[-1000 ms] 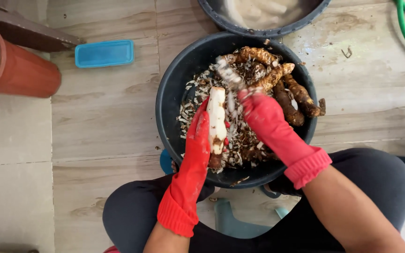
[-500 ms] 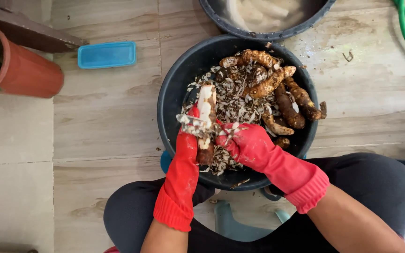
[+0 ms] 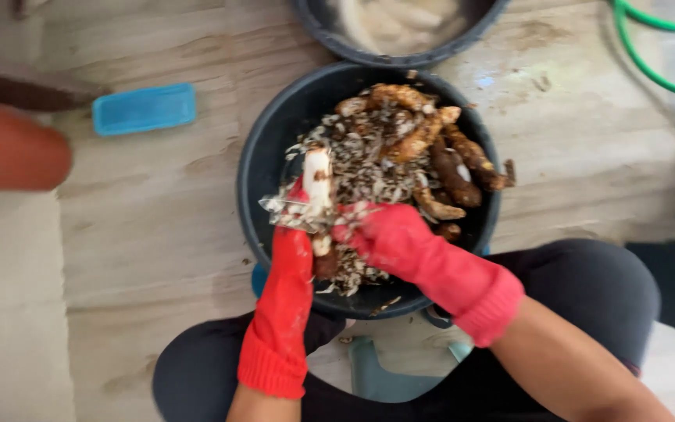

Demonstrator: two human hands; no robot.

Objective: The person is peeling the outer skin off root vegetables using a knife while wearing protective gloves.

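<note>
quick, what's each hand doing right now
Left hand: closed around the half-peeled root, over the dark basin.
Right hand: closed on a blade laid across the root.

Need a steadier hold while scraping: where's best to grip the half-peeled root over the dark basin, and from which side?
Probably the brown, still unpeeled lower end of the half-peeled root, coming from the near left as the left hand does now. The root lies lengthwise pointing away, its white peeled end far and likely slicker; that leaves the right hand free to work across it with the blade.
</note>
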